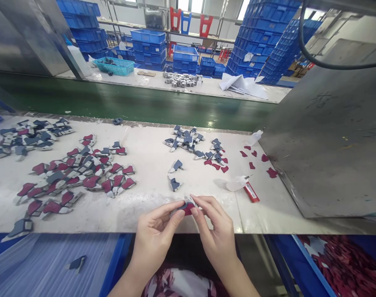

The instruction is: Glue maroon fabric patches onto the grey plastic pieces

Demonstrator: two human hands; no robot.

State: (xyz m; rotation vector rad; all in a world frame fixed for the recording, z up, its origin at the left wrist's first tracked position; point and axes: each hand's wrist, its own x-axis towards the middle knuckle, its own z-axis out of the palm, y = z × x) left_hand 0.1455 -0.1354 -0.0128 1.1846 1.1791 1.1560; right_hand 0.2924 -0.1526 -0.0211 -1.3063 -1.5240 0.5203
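Observation:
Between my two hands, just over the table's front edge, is a small grey-and-white plastic part with a dark red inlay (188, 208). My left hand (158, 227) pinches its left end with thumb and forefinger. On the other end, the thumb and forefinger of my right hand (215, 225) press together. Two grey-blue parts (176, 166) lie singly beyond my fingers. Farther back sits a small heap of similar grey parts (186, 139), with loose red inlay pieces (216, 166) beside it. A white squeeze bottle with a thin needle tip (236, 183) lies to the right, by a red packet (251, 192).
Red-inlaid parts (89, 169) spread across the left of the table, with grey ones (33, 136) behind. A metal housing (333, 132) bounds the right side. A green conveyor belt (138, 103) runs behind. Below right, a blue bin (314, 264) holds many red pieces.

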